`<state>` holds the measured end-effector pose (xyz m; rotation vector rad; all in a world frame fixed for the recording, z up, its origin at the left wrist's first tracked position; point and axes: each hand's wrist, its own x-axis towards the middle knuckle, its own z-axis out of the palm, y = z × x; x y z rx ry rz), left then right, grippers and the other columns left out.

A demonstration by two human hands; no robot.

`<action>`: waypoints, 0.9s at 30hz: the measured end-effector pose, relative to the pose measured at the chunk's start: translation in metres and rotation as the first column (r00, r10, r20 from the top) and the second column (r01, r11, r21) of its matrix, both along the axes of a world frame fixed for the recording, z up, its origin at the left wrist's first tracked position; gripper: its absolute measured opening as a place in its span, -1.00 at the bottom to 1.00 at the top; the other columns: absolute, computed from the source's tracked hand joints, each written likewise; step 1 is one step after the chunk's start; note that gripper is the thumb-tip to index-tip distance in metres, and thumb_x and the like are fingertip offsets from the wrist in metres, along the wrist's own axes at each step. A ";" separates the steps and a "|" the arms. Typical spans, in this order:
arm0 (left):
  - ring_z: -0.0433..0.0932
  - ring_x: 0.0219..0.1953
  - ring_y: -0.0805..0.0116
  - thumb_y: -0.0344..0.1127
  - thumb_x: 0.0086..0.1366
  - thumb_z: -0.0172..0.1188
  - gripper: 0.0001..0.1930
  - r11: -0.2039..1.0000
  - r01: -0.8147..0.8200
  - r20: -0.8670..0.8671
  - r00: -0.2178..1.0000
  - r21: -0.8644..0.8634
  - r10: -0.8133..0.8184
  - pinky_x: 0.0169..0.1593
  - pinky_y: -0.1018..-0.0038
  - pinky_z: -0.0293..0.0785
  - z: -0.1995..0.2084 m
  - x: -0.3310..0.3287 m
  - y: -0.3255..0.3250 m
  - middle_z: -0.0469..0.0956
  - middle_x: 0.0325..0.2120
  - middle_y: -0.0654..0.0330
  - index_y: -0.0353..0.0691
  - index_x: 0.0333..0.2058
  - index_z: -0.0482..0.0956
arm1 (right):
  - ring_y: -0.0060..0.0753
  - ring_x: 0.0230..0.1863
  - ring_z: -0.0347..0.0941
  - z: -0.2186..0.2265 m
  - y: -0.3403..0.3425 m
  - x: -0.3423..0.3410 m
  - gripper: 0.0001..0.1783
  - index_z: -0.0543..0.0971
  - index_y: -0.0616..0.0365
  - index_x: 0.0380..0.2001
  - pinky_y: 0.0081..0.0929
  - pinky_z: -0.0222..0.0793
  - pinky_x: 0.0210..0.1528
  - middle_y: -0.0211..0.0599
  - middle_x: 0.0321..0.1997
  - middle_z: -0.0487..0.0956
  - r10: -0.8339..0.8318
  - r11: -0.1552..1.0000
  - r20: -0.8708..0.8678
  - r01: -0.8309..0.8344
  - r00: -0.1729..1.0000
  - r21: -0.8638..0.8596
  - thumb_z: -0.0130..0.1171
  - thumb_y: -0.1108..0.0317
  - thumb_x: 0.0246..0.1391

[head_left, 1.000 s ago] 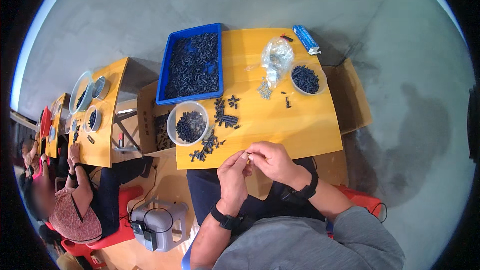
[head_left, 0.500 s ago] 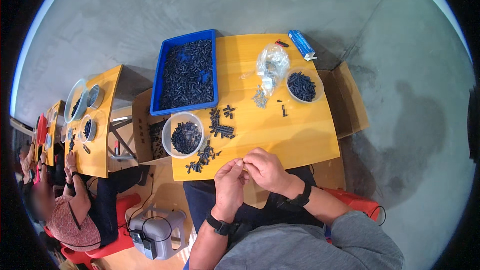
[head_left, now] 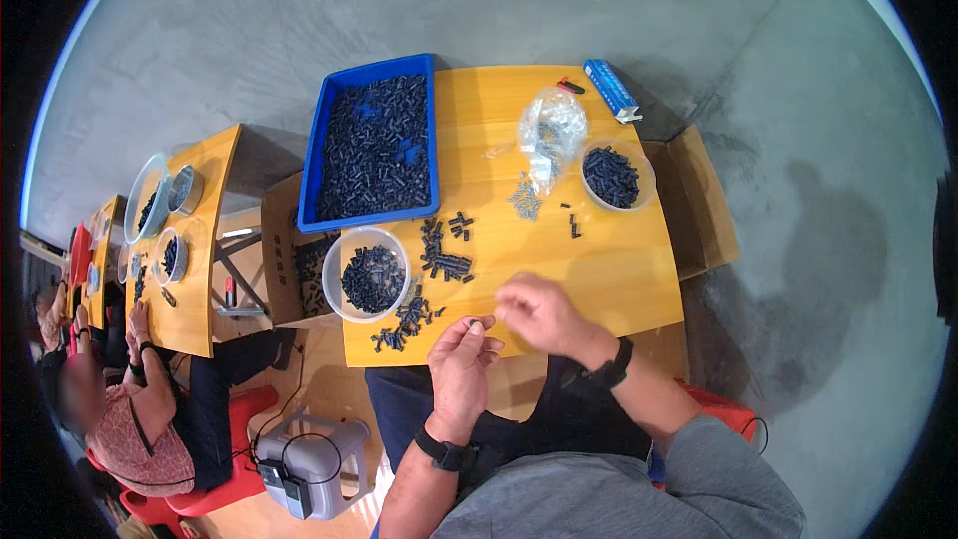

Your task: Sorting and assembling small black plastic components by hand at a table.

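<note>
At the table's near edge, my left hand [head_left: 461, 364] pinches a small dark piece [head_left: 474, 323] between thumb and forefinger. My right hand [head_left: 544, 314] hovers just right of it, fingers curled and blurred; whether anything is in them does not show. Beyond my left hand lie loose small black parts [head_left: 404, 321] and a cluster of short black cylinders [head_left: 446, 266]. A clear round tub [head_left: 402, 258] of small black parts stands to their left. Farther off are small silver pieces [head_left: 525, 200], a few black cylinders [head_left: 575, 227] and a second tub [head_left: 651, 190] of black cylinders.
A blue tray [head_left: 435, 140] full of black cylinders covers the far left of the yellow table [head_left: 479, 120]. A clear plastic bag [head_left: 552, 135] and a blue box [head_left: 611, 90] lie at the back right. Cardboard boxes [head_left: 699, 195] flank the table. Another person [head_left: 140, 429] works at the left.
My right hand has drawn away from my left hand, slightly up and to the right. My left hand stays nearly in place, with the dark piece now showing in its pinch.
</note>
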<state>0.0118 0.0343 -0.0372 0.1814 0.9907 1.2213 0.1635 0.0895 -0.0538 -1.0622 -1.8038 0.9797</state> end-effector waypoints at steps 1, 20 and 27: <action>0.45 -0.54 0.54 -0.42 0.29 0.07 -0.89 0.999 0.029 -0.080 0.996 0.024 -0.027 -0.43 0.62 0.36 -0.006 -0.003 0.001 0.55 -0.41 0.24 -0.29 -0.26 0.52 | 0.01 -0.43 0.42 -0.003 0.013 0.009 -0.92 0.50 0.20 -0.39 -0.20 0.34 -0.41 -0.09 -0.45 0.46 -0.080 0.995 0.112 0.073 0.990 0.063 0.09 0.46 -0.01; 0.45 -0.65 0.46 -0.43 0.26 0.06 -0.86 0.977 0.211 -0.403 0.891 -0.040 -0.209 -0.58 0.58 0.39 -0.069 -0.016 0.007 0.46 -0.46 0.22 -0.33 -0.22 0.44 | 0.10 -0.37 0.46 -0.031 0.102 0.023 -0.91 0.52 0.19 -0.49 -0.07 0.38 -0.31 -0.02 -0.42 0.50 -0.228 0.972 0.670 0.120 0.707 0.203 0.04 0.43 -0.03; 0.46 -0.66 0.48 -0.44 0.26 0.06 -0.88 0.970 0.242 -0.450 0.864 -0.023 -0.226 -0.59 0.60 0.39 -0.068 -0.013 0.009 0.47 -0.51 0.24 -0.35 -0.25 0.46 | 0.02 -0.27 0.46 -0.034 0.091 0.039 -0.88 0.54 0.15 -0.39 -0.11 0.37 -0.25 -0.12 -0.36 0.52 -0.287 0.954 0.460 0.204 0.840 0.221 0.10 0.43 -0.06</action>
